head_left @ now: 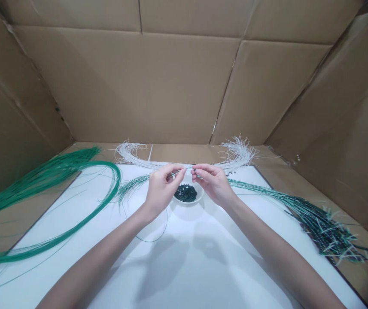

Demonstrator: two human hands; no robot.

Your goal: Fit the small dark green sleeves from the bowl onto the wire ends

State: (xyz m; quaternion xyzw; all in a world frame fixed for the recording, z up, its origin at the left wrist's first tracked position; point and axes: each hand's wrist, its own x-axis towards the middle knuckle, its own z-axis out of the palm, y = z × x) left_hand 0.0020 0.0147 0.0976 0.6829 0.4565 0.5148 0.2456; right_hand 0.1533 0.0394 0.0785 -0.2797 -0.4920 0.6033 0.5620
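My left hand [166,184] and my right hand [212,181] meet above the far rim of a small white bowl [186,202]. Dark beads [185,193] fill the bowl's bottom. Between the left thumb and fingertips I pinch a thin green wire; a loop of such wire [153,240] hangs below that hand. The right fingertips are pinched on a tiny dark piece that looks like a bead, close to the wire's end. Behind the hands runs a bundle of green wires [257,185], its right end strung with dark beads [325,227].
A big coil of green wire [114,189] curves along the left side. White wires [235,156] lie across the back edge of the white board [106,266]. A few loose beads [231,173] sit right of the bowl. Cardboard walls [122,86] enclose the back and sides.
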